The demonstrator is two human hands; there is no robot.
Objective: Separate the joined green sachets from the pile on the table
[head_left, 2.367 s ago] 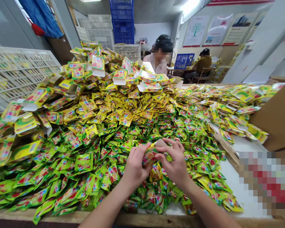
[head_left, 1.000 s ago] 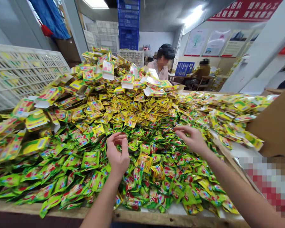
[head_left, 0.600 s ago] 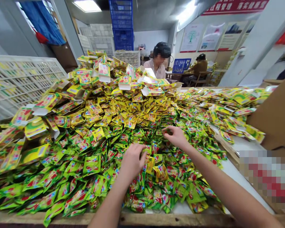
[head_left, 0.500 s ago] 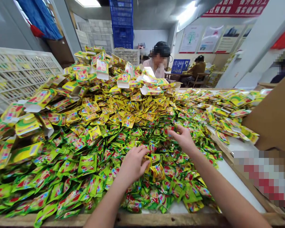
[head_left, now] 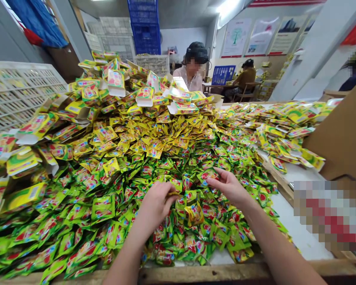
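My left hand (head_left: 158, 201) is over the middle of the heap, thumb and fingers pinched on a small yellow sachet (head_left: 174, 193), of which only an edge shows. To its right, my right hand (head_left: 231, 189) grips a green sachet (head_left: 209, 174) with a red fruit print between thumb and fingers. Under and around both hands lie many loose green sachets (head_left: 103, 208). Among them, just below and between the hands, is a crumpled yellow sachet (head_left: 195, 213). Farther back, yellow sachets (head_left: 154, 148) form a band across the heap.
Open yellow-green cartons (head_left: 116, 82) pile up behind and left, beside a white crate (head_left: 23, 87). More flattened-looking cartons (head_left: 284, 122) lie at right, near brown cardboard (head_left: 341, 130). A wooden rim (head_left: 225, 271) edges the table. Another person (head_left: 192, 67) sits beyond the heap.
My right hand has come down and closed on a green sachet, lifting it a little. My left hand has shifted slightly left with the yellow sachet. The view has tilted slightly.
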